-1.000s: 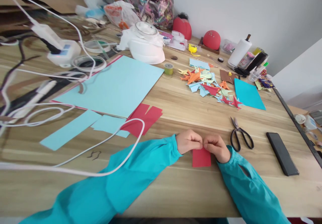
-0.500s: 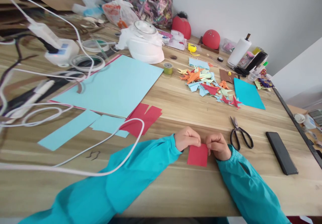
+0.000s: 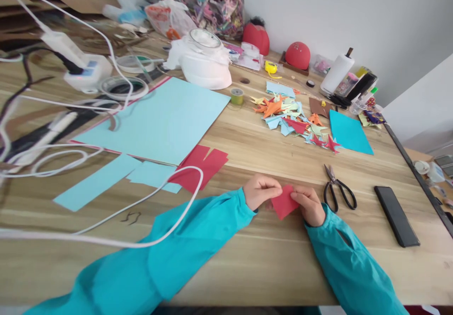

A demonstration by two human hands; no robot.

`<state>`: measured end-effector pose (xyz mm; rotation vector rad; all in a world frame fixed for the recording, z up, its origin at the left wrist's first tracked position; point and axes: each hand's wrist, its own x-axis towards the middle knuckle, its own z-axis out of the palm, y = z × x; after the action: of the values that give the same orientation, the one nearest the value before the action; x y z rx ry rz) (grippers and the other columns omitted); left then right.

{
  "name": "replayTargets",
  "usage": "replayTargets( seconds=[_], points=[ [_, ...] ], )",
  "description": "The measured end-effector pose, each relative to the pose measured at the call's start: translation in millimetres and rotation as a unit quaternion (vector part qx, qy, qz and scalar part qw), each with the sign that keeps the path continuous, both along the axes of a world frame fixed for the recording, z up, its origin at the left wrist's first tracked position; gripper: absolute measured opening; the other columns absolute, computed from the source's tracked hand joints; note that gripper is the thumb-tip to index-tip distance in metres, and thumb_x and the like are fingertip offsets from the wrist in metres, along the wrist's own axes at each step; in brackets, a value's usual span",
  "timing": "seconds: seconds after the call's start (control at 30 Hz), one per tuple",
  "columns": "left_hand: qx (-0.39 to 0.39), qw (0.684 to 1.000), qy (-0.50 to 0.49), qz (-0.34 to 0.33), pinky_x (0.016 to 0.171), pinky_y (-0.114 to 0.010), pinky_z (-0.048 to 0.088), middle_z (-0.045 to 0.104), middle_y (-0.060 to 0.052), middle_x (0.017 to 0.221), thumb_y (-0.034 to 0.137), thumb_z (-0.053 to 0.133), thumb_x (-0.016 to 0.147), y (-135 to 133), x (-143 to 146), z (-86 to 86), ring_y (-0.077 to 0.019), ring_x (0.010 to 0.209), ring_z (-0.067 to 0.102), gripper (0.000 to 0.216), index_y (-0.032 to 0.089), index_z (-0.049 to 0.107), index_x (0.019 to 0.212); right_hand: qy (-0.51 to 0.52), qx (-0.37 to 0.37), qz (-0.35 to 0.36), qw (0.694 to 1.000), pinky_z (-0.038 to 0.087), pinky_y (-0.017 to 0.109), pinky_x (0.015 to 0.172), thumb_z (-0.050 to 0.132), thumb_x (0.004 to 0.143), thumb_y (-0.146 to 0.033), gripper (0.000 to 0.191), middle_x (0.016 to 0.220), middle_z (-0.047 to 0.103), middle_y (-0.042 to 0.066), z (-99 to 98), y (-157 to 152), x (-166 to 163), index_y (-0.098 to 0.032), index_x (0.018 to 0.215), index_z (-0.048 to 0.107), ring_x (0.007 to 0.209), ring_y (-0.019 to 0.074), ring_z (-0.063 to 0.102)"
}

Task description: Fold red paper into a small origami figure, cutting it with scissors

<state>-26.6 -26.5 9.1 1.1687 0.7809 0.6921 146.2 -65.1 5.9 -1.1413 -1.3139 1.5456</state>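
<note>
A small piece of red paper (image 3: 283, 202) is held between both my hands just above the wooden table (image 3: 269, 258). My left hand (image 3: 260, 191) pinches its left side with curled fingers. My right hand (image 3: 310, 204) grips its right side, fingers closed. The paper is turned so that one corner points down toward me. Both arms wear teal sleeves.
Black scissors (image 3: 338, 188) and a black phone (image 3: 396, 215) lie to the right. A pile of folded paper shapes (image 3: 293, 119) and a teal sheet (image 3: 348, 132) lie farther back. Light blue sheets (image 3: 159, 121), red paper (image 3: 201, 164) and white cables (image 3: 106, 220) lie at the left.
The red paper lay as an upright rectangle under my fingertips. Both hands have turned it and lifted it, so that a corner points downward now.
</note>
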Motion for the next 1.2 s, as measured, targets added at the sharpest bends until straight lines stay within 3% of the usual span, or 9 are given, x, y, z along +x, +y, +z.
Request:
replayTargets(
  seconds=[0.13,0.23,0.5,0.77,0.87,1.0,1.1,1.2],
  points=[
    [0.043,0.999,0.012,-0.02,0.045,-0.02,0.029,0.045,0.003,0.046,0.036,0.058,0.067,-5,1,2.1,-0.0069,0.045,0.038,0.026,0.012,0.057,0.059,-0.043,0.023,0.057,0.997,0.024,0.024,0.045,0.058,0.076,-0.037,0.035,0.047,0.041,-0.003,3.9,0,2,-0.016,0.05,0.05,0.046,0.0088,0.032],
    [0.096,0.994,0.032,-0.042,0.048,-0.021,0.029,0.045,0.003,0.049,0.036,0.055,0.071,-6,2,3.1,-0.0078,0.05,0.039,0.028,0.011,0.057,0.058,-0.064,0.03,0.091,0.993,0.024,0.024,0.044,0.056,0.077,-0.038,0.036,0.047,0.038,-0.004,6.4,0,2,-0.016,0.05,0.048,0.046,0.0087,0.031],
    [0.123,0.988,0.043,-0.082,0.048,-0.021,0.03,0.045,0.002,0.05,0.033,0.055,0.071,-6,2,-0.6,-0.0088,0.052,0.039,0.028,0.011,0.06,0.056,-0.048,0.034,0.081,0.995,0.023,0.024,0.044,0.056,0.075,-0.028,0.029,0.048,0.04,-0.004,5.0,-2,-1,-0.016,0.05,0.048,0.046,0.0084,0.031],
    [0.068,0.997,0.018,0.027,0.05,-0.021,0.035,0.054,0.0,0.049,0.032,0.06,0.065,-1,1,-0.1,-0.0096,0.05,0.045,0.025,0.01,0.062,0.052,0.028,-0.004,0.026,0.999,0.028,0.025,0.041,0.056,0.067,-0.022,0.021,0.042,0.053,0.0,-3.3,2,5,-0.017,0.047,0.058,0.04,0.0116,0.042],
    [0.053,0.997,0.012,0.058,0.048,-0.022,0.036,0.055,-0.001,0.045,0.033,0.063,0.059,2,1,-1.6,-0.0102,0.048,0.046,0.025,0.011,0.061,0.047,0.069,0.018,0.015,0.997,0.03,0.026,0.043,0.056,0.065,-0.02,0.022,0.04,0.052,0.001,-3.1,3,4,-0.017,0.044,0.058,0.041,0.0125,0.044],
    [0.038,0.988,0.008,0.147,0.054,-0.025,0.043,0.064,-0.003,0.055,0.033,0.067,0.056,6,-3,3.5,-0.0147,0.056,0.056,0.021,0.013,0.067,0.053,0.144,0.056,-0.034,0.987,0.029,0.026,0.043,0.055,0.066,-0.021,0.025,0.035,0.048,0.0,1.1,7,3,-0.017,0.042,0.057,0.038,0.0121,0.041],
    [0.03,0.984,0.001,0.175,0.056,-0.026,0.046,0.068,-0.004,0.061,0.034,0.069,0.056,6,-5,8.3,-0.0167,0.06,0.059,0.021,0.013,0.069,0.059,0.125,0.04,-0.068,0.989,0.031,0.026,0.044,0.057,0.071,-0.029,0.026,0.039,0.051,0.0,2.7,7,1,-0.017,0.048,0.057,0.04,0.0123,0.044],
    [0.042,0.984,-0.002,0.173,0.05,-0.025,0.046,0.066,-0.004,0.057,0.037,0.066,0.062,3,-2,9.4,-0.0156,0.054,0.058,0.025,0.013,0.069,0.063,0.057,0.036,-0.046,0.997,0.036,0.025,0.049,0.059,0.076,-0.039,0.028,0.051,0.058,0.0,3.6,4,-2,-0.017,0.059,0.06,0.047,0.0117,0.048]
  ],
)
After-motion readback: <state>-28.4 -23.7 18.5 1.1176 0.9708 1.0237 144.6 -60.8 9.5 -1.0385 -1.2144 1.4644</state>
